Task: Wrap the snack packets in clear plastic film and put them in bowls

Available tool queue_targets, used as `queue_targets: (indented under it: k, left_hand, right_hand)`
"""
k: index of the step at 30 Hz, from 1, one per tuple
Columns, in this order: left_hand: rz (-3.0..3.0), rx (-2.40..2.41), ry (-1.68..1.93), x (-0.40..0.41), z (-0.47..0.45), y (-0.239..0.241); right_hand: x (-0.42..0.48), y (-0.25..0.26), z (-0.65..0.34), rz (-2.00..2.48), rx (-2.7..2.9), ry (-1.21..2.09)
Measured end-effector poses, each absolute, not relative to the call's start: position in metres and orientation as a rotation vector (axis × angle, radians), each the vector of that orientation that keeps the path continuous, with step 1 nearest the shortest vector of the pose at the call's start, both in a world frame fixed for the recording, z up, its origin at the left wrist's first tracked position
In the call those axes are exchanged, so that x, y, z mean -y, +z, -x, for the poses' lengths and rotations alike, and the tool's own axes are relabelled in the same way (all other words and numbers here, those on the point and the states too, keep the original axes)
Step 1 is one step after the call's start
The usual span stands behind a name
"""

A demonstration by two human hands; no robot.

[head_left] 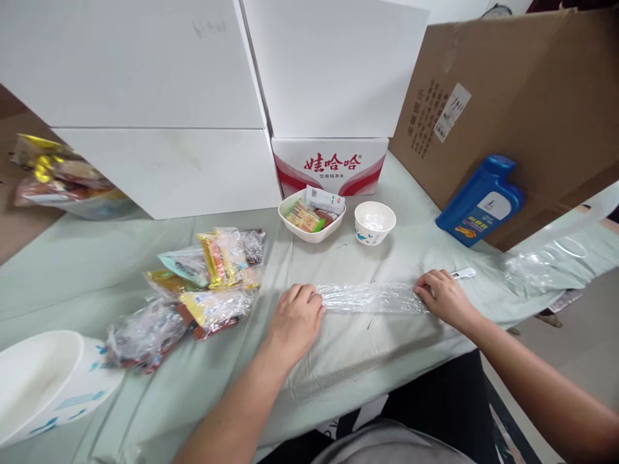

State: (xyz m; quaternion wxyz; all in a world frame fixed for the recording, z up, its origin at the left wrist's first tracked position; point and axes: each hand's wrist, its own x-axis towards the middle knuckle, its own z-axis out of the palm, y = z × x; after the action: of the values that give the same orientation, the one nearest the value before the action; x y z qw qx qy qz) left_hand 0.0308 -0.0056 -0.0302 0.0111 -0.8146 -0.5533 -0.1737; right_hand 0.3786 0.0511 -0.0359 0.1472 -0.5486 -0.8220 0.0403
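A strip of clear plastic wrap (372, 298) lies stretched flat and wrinkled across the cloth-covered table in front of me. My left hand (297, 312) grips its left end with the fingers curled down. At the opposite end, my right hand (441, 295) pinches the film between thumb and fingers. Just beyond the right fingers lies a slim white object (463, 273), its kind unclear. Behind the film stand a small white paper bowl (375, 222) with a blue print and a white squarish bowl (309, 235) holding packaged snacks.
Several wrapped snack packs (217, 277) are piled at left, near a large white paper tub (91, 380) lying tilted. White cartons (164, 171) wall off the back. A blue bottle (478, 200) leans against a brown cardboard box (507, 109). Crumpled clear plastic (536, 267) lies at right.
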Motion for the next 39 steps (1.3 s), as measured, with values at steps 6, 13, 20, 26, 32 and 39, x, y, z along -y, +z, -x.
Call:
queue_targets:
  k: [6,13,20,26,32,39]
  left_hand:
    - [2.791,1.495,-0.665,0.033,-0.054,-0.025]
    - [3.224,1.357,-0.304,0.042,-0.062,-0.042]
    - [3.311,1.276,-0.362,0.034,-0.053,-0.036]
    - [3.312,1.464,-0.323,0.025,-0.049,-0.04]
    - [3.325,1.452,-0.397,0.021,-0.046,-0.039]
    - [3.334,1.516,-0.652,0.013,-0.041,-0.032]
  right_hand:
    - [-0.014,0.011,-0.357,1.433,2.16,0.738]
    - [-0.005,0.043,-0.305,1.004,1.942,1.723]
    - [-0.076,-0.003,-0.228,1.103,1.445,1.952]
    - [-0.097,-0.034,-0.211,1.083,1.35,1.942]
    - [-0.089,-0.022,-0.246,0.883,2.054,0.921]
    - [-0.04,-0.029,-0.274,0.588,2.814,0.507]
